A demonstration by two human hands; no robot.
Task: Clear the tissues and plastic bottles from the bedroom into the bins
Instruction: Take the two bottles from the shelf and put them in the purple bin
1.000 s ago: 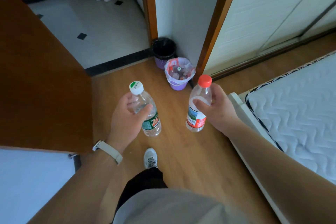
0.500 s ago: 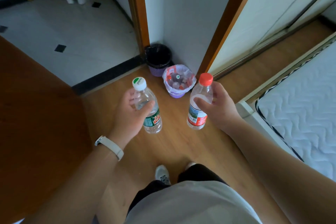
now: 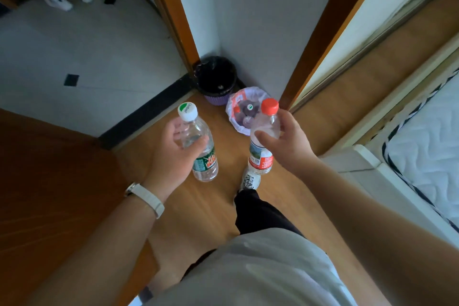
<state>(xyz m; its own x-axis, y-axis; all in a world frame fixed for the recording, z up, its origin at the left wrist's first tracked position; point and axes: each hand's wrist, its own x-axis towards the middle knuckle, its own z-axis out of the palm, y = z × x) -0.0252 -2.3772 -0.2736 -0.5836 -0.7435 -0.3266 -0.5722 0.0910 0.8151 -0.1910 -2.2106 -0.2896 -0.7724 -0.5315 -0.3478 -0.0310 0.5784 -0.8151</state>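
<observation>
I count two hands, my left hand (image 3: 171, 154) and right hand (image 3: 289, 144), each gripping one of two bottles (image 3: 198, 143) (image 3: 263, 139). Two bins (image 3: 217, 82) (image 3: 244, 113) stand beyond them. Bottles inside the nearer bin: uncountable.

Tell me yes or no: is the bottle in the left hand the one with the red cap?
No: the left hand holds the bottle with the white and green cap, while the red-capped bottle is in the right hand.

Mattress (image 3: 427, 146) cut off rightward
</observation>
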